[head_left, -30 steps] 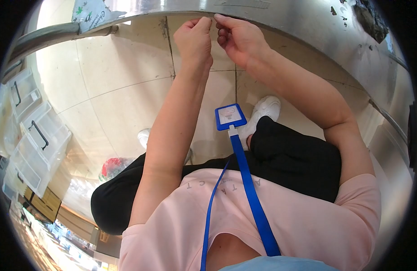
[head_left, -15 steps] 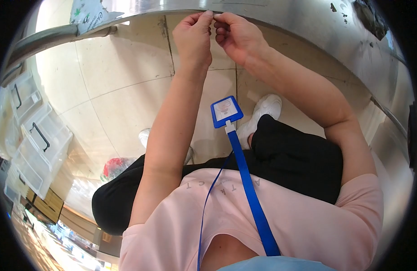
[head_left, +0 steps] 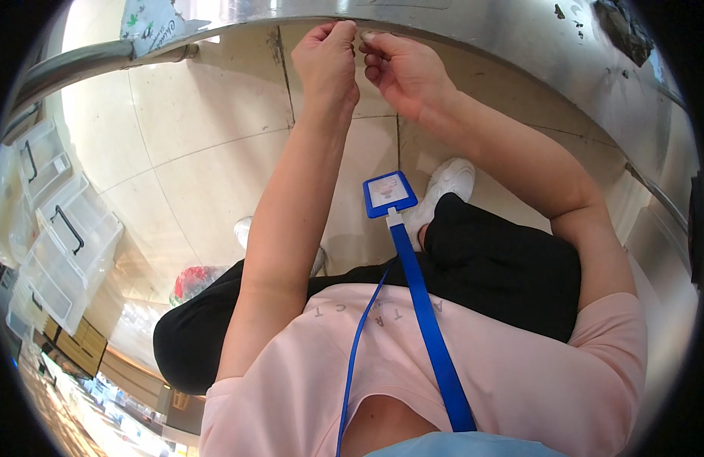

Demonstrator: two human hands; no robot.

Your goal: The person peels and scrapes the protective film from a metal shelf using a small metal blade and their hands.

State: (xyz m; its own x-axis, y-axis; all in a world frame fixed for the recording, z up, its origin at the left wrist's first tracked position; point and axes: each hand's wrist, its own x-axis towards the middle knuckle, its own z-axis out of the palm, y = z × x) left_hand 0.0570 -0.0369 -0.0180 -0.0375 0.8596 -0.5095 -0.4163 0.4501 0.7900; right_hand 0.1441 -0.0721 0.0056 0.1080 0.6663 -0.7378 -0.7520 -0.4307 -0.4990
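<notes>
Both hands are raised at the near edge of a metal table [head_left: 306, 9], at the top of the head view. My left hand [head_left: 328, 65] is closed, thumb pressed against the curled index finger. Whatever sits in that pinch is too small or too hidden to name. Just to its right, my right hand [head_left: 405, 68] has its thumb and index finger pinched together, the other fingers curled. I cannot make out what it holds, if anything. A narrow gap separates the two sets of fingertips.
A blue badge holder [head_left: 390, 194] hangs from a blue lanyard [head_left: 428, 327] over my lap. Clear plastic boxes [head_left: 70, 251] with black handles stand at the left. A metal rail [head_left: 78, 68] runs below the table's left side. Tiled floor [head_left: 207, 152] lies underneath.
My right hand has moved slightly down, and its fingertips have parted from those of my left hand. The badge holder has swung a little to the right.
</notes>
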